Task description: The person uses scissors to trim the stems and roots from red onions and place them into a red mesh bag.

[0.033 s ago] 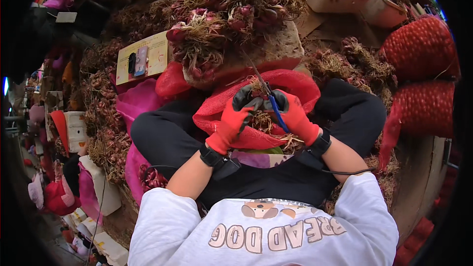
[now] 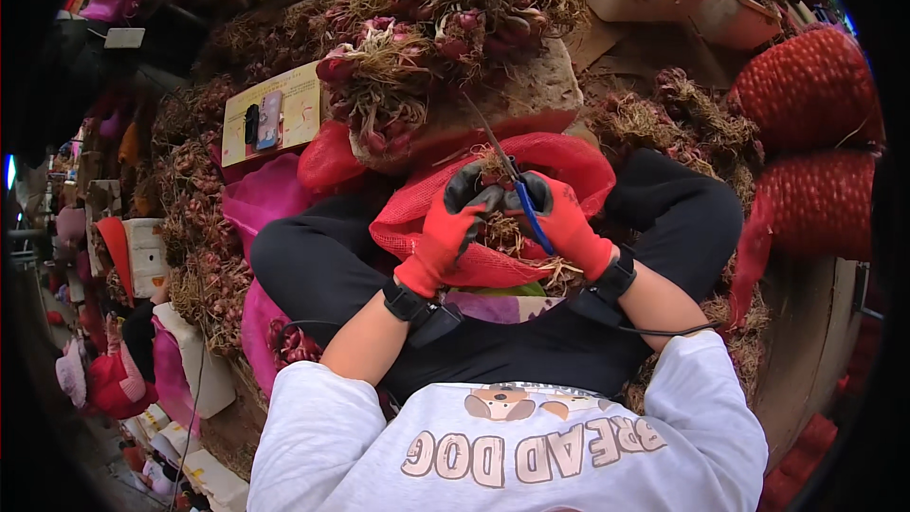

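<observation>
- Shallot bunch, partly hidden: pinched in the left hand over the red mesh bag.
- Scissors, blue-handled: gripped in the right hand, tip pointing far.
- Step, as judged: trimming dry ends; cutting calls for a steady left hand.
- Far: block heaped with bunches.

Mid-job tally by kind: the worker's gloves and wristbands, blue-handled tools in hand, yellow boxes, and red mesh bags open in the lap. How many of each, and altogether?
Gloves: 2
Wristbands: 2
Blue-handled tool: 1
Yellow box: 1
Open red mesh bag: 1
Total: 7
</observation>
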`<action>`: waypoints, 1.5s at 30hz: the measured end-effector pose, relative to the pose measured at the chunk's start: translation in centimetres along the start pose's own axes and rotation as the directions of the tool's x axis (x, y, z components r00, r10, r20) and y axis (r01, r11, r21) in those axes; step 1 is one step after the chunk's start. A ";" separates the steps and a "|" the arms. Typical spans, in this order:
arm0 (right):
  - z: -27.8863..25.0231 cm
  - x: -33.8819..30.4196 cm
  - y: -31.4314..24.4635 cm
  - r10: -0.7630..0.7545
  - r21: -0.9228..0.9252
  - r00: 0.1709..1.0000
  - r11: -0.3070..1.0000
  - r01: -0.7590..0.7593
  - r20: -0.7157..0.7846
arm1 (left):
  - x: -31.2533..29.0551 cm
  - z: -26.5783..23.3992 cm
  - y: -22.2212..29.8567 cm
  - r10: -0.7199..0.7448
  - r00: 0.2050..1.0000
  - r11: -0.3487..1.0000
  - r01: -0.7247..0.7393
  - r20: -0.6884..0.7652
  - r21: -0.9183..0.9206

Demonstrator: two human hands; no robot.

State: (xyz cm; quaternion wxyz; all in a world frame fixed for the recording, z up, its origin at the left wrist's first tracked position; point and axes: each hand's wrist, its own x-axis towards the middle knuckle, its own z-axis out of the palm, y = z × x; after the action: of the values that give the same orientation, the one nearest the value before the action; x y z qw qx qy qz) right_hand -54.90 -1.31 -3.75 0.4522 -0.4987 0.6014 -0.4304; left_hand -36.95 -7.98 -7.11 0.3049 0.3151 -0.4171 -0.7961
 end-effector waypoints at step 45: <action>-5.3 1.3 -1.4 0.173 0.294 0.964 0.928 -0.228 0.201 | -0.5 0.7 6.1 -0.171 0.929 0.814 -0.054 0.328 0.578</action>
State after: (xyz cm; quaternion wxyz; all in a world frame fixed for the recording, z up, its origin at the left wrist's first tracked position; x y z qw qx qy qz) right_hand -59.83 -2.47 -1.34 0.6177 -0.3912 0.5318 -0.4273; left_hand -35.85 -10.13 -1.40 0.0871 0.2519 -0.6777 -0.6853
